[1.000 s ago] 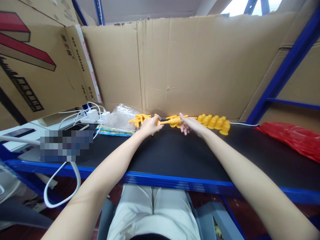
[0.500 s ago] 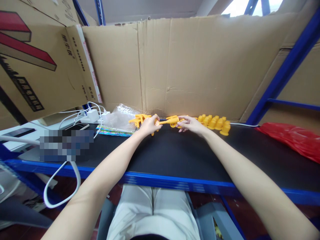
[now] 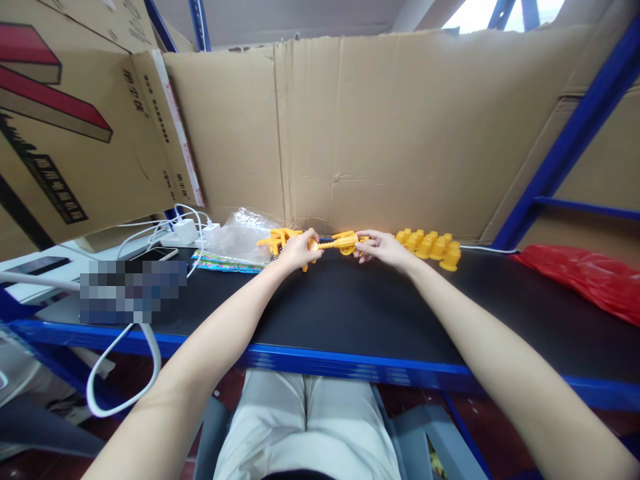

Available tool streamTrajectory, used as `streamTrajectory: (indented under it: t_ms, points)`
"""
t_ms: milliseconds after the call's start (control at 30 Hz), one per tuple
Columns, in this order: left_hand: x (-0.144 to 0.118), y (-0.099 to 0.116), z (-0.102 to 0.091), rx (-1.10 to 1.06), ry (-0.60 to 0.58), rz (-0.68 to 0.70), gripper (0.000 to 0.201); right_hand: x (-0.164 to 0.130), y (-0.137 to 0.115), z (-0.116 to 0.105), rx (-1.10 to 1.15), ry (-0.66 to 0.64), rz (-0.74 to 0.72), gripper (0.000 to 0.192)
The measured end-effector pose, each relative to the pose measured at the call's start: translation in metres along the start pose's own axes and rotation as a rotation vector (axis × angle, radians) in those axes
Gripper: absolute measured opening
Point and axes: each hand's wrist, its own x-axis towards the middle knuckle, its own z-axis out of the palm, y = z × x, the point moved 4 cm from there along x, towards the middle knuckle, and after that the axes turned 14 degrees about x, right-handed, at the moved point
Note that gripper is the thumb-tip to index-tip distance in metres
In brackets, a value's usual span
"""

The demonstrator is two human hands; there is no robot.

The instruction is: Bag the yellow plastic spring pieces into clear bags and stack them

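Over the back of the black shelf, my left hand (image 3: 300, 251) pinches one end of a thin yellow threaded rod (image 3: 328, 245). The rod runs sideways into a wider yellow plastic cylinder (image 3: 349, 243). My right hand (image 3: 381, 251) closes its fingers on the cylinder's right side; its fingertips partly cover the part. More yellow pieces lie just behind the cylinder, and their shapes are hard to separate. Left of my left hand is a loose pile of branching yellow plastic parts (image 3: 278, 239). Several yellow stepped caps (image 3: 431, 247) stand in rows beyond my right hand.
A clear plastic bag (image 3: 245, 233) lies on a colourful sheet at the left, near white chargers and cables (image 3: 186, 231). A red plastic bag (image 3: 583, 277) is at the far right. Cardboard (image 3: 400, 133) walls the back; a blue rail (image 3: 350, 363) edges the front.
My right fingers have shifted very slightly to the right along the cylinder. My left hand keeps its pinch on the rod, in nearly the same spot.
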Motion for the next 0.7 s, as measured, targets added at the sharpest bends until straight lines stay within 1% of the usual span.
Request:
streamTrajectory:
  t_ms: [200, 333, 567, 700]
  points:
    - [0.000, 0.000, 0.000, 0.043, -0.019, -0.009, 0.024, 0.000, 0.001, 0.000, 0.001, 0.032, 0.010, 0.041]
    - [0.000, 0.001, 0.000, 0.062, -0.008, 0.004, 0.024, 0.001, 0.000, 0.001, 0.013, 0.038, 0.009, 0.038]
    - [-0.001, 0.001, 0.000, 0.115, -0.019, 0.034, 0.028, 0.003, 0.007, 0.005, 0.194, 0.006, 0.041, 0.032]
    - [-0.002, 0.001, -0.002, 0.155, -0.025, 0.042, 0.027, 0.004, 0.014, 0.009, 0.233, 0.006, 0.038, 0.029]
